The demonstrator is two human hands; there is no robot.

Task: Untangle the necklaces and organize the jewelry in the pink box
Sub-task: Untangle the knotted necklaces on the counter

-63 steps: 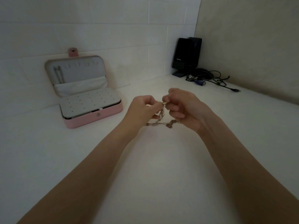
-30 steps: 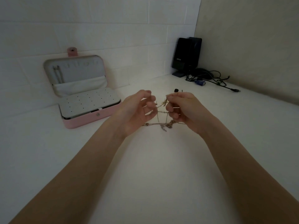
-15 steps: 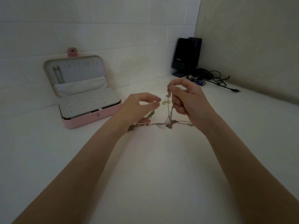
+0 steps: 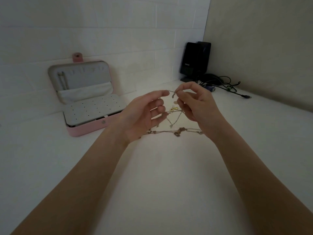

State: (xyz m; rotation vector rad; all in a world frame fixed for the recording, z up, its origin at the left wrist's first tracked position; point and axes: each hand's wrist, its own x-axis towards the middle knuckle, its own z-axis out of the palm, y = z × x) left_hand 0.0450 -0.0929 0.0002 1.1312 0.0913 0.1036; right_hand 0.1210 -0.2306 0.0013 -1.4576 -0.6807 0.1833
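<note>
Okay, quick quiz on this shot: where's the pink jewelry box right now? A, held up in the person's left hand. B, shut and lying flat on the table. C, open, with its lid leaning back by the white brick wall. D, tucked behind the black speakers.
C: the pink jewelry box stands open on the table, lid up against the white brick wall, while both hands work the necklaces.

Both forearms bare, left hand (image 4: 144,114) and right hand (image 4: 199,106) ringless.
</note>
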